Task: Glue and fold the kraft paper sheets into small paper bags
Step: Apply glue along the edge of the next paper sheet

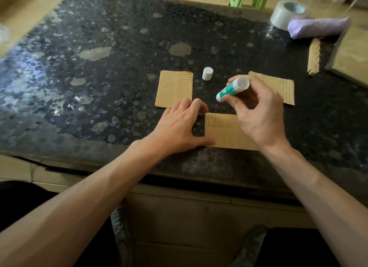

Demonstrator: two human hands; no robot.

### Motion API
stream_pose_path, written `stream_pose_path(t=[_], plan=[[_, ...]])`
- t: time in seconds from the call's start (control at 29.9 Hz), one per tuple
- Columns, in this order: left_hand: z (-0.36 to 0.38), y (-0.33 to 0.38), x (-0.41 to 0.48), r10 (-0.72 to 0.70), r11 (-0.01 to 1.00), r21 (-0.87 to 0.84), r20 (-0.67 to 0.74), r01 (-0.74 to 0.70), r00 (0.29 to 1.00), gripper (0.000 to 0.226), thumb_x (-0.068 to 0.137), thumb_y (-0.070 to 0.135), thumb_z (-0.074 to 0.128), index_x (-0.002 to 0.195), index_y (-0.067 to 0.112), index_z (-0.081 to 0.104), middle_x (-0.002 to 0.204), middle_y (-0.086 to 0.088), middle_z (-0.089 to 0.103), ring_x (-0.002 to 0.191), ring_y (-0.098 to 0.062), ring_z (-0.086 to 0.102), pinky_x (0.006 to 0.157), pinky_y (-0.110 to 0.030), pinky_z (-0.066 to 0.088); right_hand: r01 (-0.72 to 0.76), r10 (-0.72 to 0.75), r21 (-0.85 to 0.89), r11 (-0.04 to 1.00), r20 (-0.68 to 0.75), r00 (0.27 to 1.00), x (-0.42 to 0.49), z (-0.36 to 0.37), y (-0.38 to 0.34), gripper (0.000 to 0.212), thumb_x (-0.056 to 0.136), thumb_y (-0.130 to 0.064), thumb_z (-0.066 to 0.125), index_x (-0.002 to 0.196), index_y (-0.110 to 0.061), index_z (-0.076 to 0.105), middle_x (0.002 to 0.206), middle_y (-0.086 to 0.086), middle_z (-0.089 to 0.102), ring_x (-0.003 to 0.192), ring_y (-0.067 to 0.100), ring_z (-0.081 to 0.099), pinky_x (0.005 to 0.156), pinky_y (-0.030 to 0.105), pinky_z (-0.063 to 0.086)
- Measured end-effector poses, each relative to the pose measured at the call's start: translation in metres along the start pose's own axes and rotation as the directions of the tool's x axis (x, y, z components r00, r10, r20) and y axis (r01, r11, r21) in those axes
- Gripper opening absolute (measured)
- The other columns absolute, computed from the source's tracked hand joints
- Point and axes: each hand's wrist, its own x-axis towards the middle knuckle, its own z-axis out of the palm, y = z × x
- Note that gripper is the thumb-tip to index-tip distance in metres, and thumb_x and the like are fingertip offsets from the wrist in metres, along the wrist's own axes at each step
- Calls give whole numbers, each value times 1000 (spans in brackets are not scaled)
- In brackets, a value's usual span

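Head: stick [232, 89] is being gripped by right fingers [236, 104]; sheet [223, 133] is barely being touched by open left fingers [186, 105], so slipping's likely.

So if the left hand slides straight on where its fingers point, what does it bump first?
Probably the white cap; depth is unclear, and the glue stick hangs close beside that line.

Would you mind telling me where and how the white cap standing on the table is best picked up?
I'd pinch the white cap by its round side wall, thumb and finger opposite, coming down from above. It stands upright, apart from the left kraft sheet and the right kraft sheet, so the wall looks free all round.
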Motion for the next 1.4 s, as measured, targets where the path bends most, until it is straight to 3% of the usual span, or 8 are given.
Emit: stream_pose_path(t=[0.2,0.43,0.63,0.73,0.9,1.0,1.2,1.4], plan=[[2,-1,0,1,1000,28,12,-1,1000,70,76,73,68,133,39,46,126,7,42,124,-15,40,99,-34,32,-74,74,-7,997,166,983,-6,-12,-1,32,91,-29,80,118,-16,68,107,-9,71,102,6,70,89,34,60],[-1,-1,0,9,999,52,39,-11,999,73,78,76,61,137,37,43,130,5,41,126,-16,40,100,-33,31,-47,57,-38,998,333,941,-15,-10,-8,33,89,-34,81,119,-26,68,108,-18,70,104,2,67,91,33,59],[-4,2,-3,10,998,66,65,-14,998,87,68,82,55,140,35,41,131,5,40,127,-16,39,106,-37,33,-43,56,-42,998,391,919,-17,-11,-13,32,91,-25,80,120,-32,66,113,-20,69,112,0,65,100,30,55],[-4,2,-3,9,998,55,63,-13,998,86,69,82,58,140,35,41,130,5,40,125,-15,39,105,-36,32,-22,47,-69,997,387,921,-15,-11,-15,32,90,-30,81,119,-27,69,112,-15,72,109,3,67,98,32,56],[-3,2,-3,11,998,67,65,-15,998,83,73,79,63,139,34,41,132,3,40,126,-16,38,107,-39,33,5,46,-147,989,338,940,-15,-5,-13,39,85,-50,78,115,-26,70,104,-21,67,95,-9,62,82,5,46],[-4,2,-3,9,998,62,69,-13,998,83,72,79,62,140,35,41,131,4,40,127,-16,38,107,-39,33,-11,59,-142,990,341,938,-16,-6,-12,38,85,-49,79,114,-25,71,103,-18,69,94,-4,64,81,7,47],[-6,2,-3,17,997,77,85,-23,996,90,70,80,64,142,33,40,135,3,40,127,-17,37,108,-37,33,-18,65,-113,993,430,901,-16,-9,-16,32,91,-29,78,122,-24,70,114,-12,73,111,6,65,98,29,54],[-6,1,-5,16,994,103,116,-28,993,102,60,87,64,142,33,36,138,4,37,128,-16,36,111,-39,34,-7,60,-124,992,434,899,-19,-10,-17,32,91,-34,76,121,-23,70,113,-12,72,109,5,64,94,21,51]])
